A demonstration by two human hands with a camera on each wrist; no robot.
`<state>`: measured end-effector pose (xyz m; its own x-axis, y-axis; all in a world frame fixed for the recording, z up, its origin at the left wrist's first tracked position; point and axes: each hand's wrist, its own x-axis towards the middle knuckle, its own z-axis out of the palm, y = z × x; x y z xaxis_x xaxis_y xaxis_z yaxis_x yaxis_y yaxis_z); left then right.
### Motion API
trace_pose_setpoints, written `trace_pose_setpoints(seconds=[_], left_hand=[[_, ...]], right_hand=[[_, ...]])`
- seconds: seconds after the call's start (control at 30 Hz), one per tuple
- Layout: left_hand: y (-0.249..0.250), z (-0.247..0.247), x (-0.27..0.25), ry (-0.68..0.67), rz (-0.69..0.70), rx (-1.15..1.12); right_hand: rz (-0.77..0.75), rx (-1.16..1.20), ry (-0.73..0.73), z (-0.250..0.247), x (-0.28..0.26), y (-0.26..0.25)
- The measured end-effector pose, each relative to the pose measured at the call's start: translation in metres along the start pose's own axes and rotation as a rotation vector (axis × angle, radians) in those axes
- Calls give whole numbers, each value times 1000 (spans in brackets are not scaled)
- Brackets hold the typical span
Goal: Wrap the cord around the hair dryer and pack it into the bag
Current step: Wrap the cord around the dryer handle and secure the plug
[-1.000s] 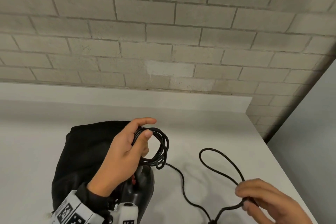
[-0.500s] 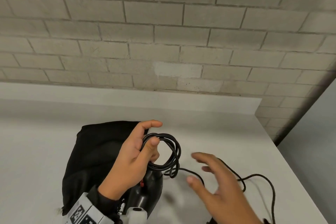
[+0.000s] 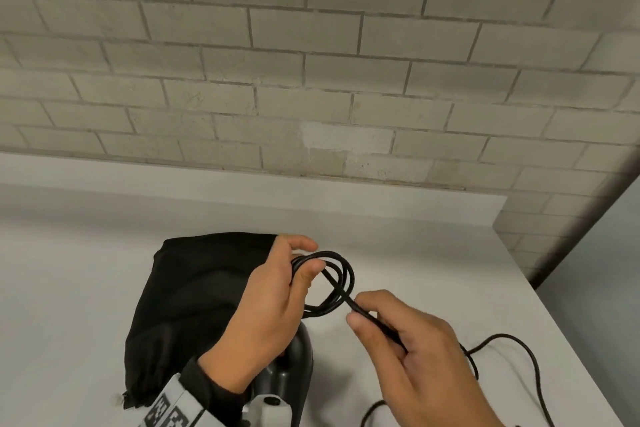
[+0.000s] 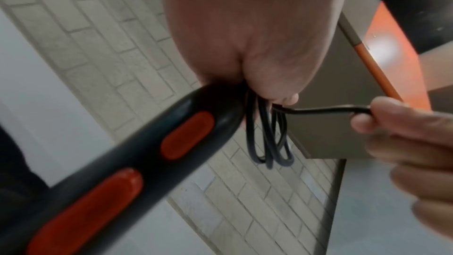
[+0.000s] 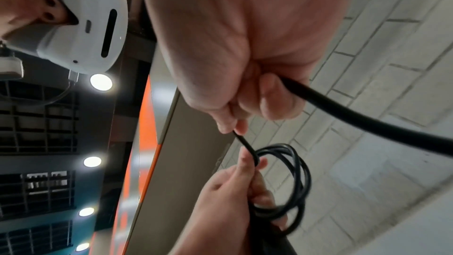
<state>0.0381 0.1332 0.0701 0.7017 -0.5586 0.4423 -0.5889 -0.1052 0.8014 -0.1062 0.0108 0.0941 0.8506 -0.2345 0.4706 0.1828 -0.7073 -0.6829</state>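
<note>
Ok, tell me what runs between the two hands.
A short, straight stretch of black cord from left hand to right hand; nothing else, clearest in the head view.

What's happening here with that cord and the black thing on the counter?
A person is coiling a hair dryer's cord. The left hand holds several finished loops together with the dryer, whose handle shows red buttons in the left wrist view. The right hand pinches the next stretch of cord, drawn straight to the coil. More cord lies loose on the counter. A black bag sits behind the left hand; nothing is packed yet.
</note>
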Motion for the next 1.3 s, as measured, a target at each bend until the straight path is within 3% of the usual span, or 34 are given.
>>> trace_pose_setpoints(seconds=[0.17,0.33,0.47,0.6,0.7,0.9,1.03,1.13,1.3], left_hand=[[8,4,0,-226,32,71],[8,11,3,-424,-48,28],[7,21,6,-460,-73,162],[4,28,-2,-550,37,273],[7,28,-8,-600,56,279],[2,23,-18,-572,156,341],[7,19,-18,-533,197,286],[7,19,-15,-461,206,171],[15,19,-6,-328,211,-40]], right_hand=[[-17,78,-58,-34,11,-8],[204,358,-39,-42,12,-1],[133,330,-145,-41,14,-7],[93,275,-321,-38,21,-17],[129,295,-237,-37,29,-6],[125,141,84,-19,32,25],[-40,-11,184,-15,29,30],[-192,-303,116,-28,29,23],[-142,-427,-120,-45,26,7]])
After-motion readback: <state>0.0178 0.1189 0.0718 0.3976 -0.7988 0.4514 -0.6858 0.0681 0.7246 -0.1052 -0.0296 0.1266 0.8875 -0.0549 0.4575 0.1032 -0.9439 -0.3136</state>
